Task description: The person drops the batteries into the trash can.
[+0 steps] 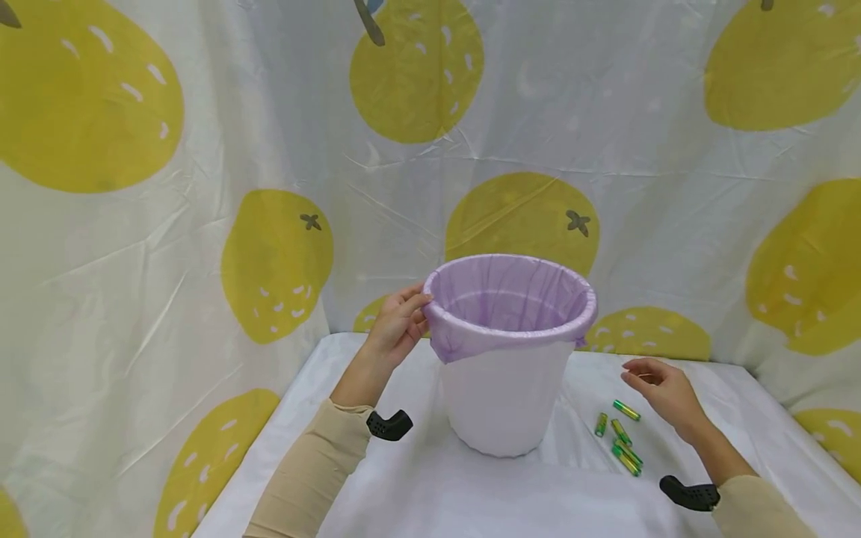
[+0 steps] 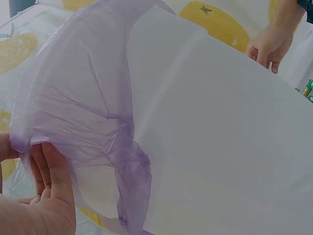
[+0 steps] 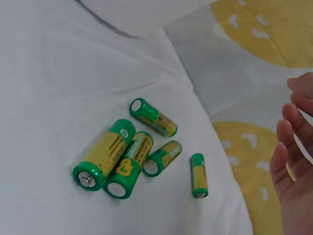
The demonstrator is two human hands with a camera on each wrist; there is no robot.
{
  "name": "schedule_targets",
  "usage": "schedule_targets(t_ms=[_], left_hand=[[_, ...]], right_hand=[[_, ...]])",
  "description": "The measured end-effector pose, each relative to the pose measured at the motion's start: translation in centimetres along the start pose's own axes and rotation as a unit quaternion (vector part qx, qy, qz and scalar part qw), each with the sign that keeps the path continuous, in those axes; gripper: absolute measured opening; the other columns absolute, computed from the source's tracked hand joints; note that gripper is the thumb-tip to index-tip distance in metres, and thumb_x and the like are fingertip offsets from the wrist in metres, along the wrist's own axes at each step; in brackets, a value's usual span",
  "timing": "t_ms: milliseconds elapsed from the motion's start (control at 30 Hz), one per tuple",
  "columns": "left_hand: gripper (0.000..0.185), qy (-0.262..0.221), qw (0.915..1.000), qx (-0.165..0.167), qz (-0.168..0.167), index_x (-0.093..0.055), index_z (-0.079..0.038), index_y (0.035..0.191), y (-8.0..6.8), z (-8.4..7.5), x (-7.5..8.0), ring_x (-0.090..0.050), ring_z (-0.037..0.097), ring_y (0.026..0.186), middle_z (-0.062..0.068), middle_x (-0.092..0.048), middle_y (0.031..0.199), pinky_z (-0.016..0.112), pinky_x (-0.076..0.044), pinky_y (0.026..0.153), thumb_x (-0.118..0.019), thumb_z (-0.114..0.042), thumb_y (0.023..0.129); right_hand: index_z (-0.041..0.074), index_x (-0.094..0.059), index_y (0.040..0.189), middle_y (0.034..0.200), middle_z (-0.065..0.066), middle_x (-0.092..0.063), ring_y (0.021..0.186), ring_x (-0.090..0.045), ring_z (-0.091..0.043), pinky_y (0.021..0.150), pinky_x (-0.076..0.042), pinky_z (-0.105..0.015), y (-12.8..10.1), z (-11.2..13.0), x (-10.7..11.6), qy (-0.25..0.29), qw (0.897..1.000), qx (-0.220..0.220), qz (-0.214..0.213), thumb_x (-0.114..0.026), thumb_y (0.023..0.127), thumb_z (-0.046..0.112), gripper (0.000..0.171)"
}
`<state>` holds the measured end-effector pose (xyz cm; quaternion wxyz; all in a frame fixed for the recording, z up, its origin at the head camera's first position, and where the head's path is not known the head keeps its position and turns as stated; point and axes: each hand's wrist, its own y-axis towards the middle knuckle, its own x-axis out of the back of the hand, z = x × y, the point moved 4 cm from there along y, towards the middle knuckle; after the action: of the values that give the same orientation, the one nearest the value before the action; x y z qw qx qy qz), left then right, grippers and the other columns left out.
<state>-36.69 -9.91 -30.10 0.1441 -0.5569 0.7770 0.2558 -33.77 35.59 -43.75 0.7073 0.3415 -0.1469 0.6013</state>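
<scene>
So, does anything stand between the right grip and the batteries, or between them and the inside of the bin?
Nothing visible stands between the right grip and the batteries. The wall of the bin blocks the direct way inside, with the bag over its edge; the top is open. The left grip holds the opposite side.

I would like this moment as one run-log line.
left grip: pinches purple liner folded over white bin | right grip: empty, near five batteries | bin: upright

white cloth backdrop (image 1: 289,112) | yellow fruit print (image 1: 417,86) | white-covered table (image 1: 417,493)
</scene>
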Motion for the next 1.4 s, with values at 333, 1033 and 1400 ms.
schedule_targets(t_ms=[333, 1033, 1400], left_hand=[[0.046, 0.001, 1.0, 0.006, -0.001, -0.04, 0.015, 0.145, 0.1, 0.3, -0.1, -0.066, 0.014, 0.077, 0.016, -0.055, 0.114, 0.021, -0.057, 0.07, -0.052, 0.003, 0.102], [0.047, -0.001, 1.0, -0.004, -0.004, -0.04, 0.015, 0.146, -0.3, 0.1, 0.1, -0.066, 0.013, 0.077, 0.017, -0.055, 0.115, 0.021, -0.057, 0.069, -0.052, 0.002, 0.103], [0.047, 0.002, 1.0, -0.005, -0.008, -0.04, 0.016, 0.145, 0.0, 0.1, -0.1, -0.065, 0.012, 0.074, 0.014, -0.057, 0.111, 0.02, -0.056, 0.067, -0.052, 0.003, 0.102]], right_hand=[[-0.007, -0.058, 0.134, 0.122, -0.026, -0.061, 0.11, -0.056, -0.041, 0.074, -0.049, -0.028, -1.3, -4.7, -0.5, -0.025, 0.997, -0.07, 0.021, -0.061, 0.105, 0.041, 0.056], [-0.003, -0.069, 0.118, 0.094, -0.008, -0.065, 0.083, -0.055, -0.025, 0.069, -0.042, -0.039, -1.2, -7.5, -3.3, -0.116, 0.99, -0.07, 0.032, -0.07, 0.098, 0.031, 0.04], [-0.004, -0.07, 0.121, 0.104, -0.016, -0.068, 0.092, -0.058, -0.032, 0.075, -0.045, -0.046, -1.4, -7.3, -3.0, -0.083, 0.993, -0.077, 0.031, -0.067, 0.1, 0.03, 0.041]])
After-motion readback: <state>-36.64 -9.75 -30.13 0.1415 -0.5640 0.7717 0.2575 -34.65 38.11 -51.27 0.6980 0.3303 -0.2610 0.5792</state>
